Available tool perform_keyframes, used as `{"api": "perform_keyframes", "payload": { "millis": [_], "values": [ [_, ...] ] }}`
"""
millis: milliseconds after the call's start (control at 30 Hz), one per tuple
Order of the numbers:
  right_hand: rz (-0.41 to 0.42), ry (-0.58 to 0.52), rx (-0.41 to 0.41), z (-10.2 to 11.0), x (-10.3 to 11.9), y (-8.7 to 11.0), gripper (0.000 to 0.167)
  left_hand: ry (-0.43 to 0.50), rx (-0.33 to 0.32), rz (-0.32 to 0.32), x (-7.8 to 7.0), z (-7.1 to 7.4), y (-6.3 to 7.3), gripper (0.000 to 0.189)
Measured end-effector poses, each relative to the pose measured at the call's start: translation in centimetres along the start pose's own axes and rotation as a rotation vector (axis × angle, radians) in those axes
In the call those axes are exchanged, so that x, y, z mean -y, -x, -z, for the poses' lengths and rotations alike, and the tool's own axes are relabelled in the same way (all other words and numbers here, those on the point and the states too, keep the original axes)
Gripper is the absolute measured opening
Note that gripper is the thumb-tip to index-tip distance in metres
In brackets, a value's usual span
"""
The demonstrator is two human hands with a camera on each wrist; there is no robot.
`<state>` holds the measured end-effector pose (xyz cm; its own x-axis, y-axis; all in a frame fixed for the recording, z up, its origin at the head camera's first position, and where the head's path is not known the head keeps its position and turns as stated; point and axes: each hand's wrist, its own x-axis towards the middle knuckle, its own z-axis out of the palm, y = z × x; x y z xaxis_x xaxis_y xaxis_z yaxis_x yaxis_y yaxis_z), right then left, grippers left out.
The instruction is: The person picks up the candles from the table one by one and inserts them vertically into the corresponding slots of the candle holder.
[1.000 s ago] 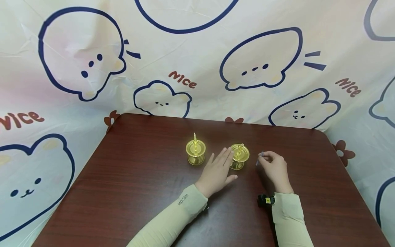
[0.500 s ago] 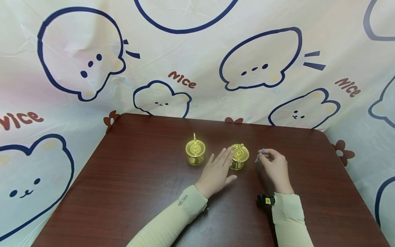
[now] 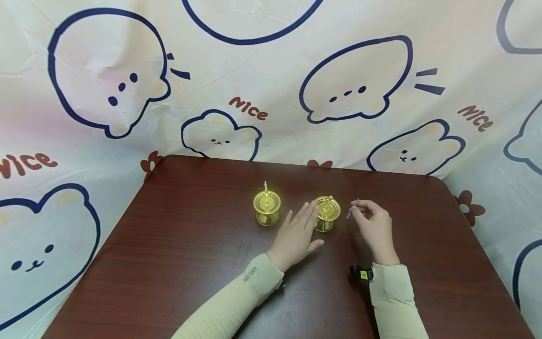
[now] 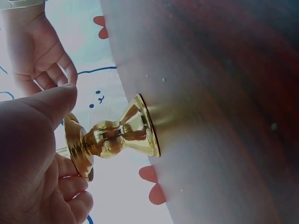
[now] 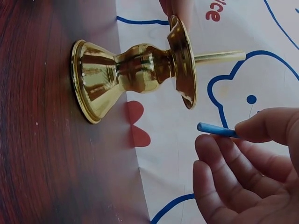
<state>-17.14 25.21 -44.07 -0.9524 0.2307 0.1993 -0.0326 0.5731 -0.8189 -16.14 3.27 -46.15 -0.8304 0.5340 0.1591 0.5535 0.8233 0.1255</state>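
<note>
Two gold candle holders stand on the table, each with a shallow dish and a slim upright stick: the left holder (image 3: 267, 218) and the right holder (image 3: 323, 226). My left hand (image 3: 295, 241) has its fingers extended together, fingertips at the left rim of the right holder. In the left wrist view its thumb lies above that holder's dish (image 4: 80, 154) and other fingers show below it. My right hand (image 3: 374, 230), to the right of that holder, pinches a thin blue stick (image 5: 216, 129) like a slim candle between thumb and fingers. The stick tilts beside the holder, apart from it.
The dark wooden table (image 3: 169, 245) ends at a back edge against a pale cloth (image 3: 279, 80) printed with cartoon animals. A black wrist camera (image 3: 360, 273) sits at the right sleeve. Small pale specks (image 4: 163, 79) lie on the tabletop.
My right hand has shifted a little away from me and to the left, lifting the blue stick closer to the right holder's dish. The left hand and both holders have stayed put.
</note>
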Motion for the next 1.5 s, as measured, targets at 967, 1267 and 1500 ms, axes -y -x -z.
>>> {"api": "perform_keyframes", "payload": {
  "millis": [967,1267,1500],
  "values": [
    [0.206,-0.058,-0.147,-1.1,1.4,0.8,0.019,0.005,0.014,0.002,-0.1,-0.1,0.0,0.087],
    [0.249,-0.063,-0.179,-1.6,1.9,1.1,0.021,0.004,0.008,0.001,-0.1,-0.1,-0.1,0.088],
    [0.347,-0.059,-0.248,-1.9,2.2,1.2,0.019,-0.004,0.005,0.007,-0.1,-0.2,0.0,0.088]
  ]
}}
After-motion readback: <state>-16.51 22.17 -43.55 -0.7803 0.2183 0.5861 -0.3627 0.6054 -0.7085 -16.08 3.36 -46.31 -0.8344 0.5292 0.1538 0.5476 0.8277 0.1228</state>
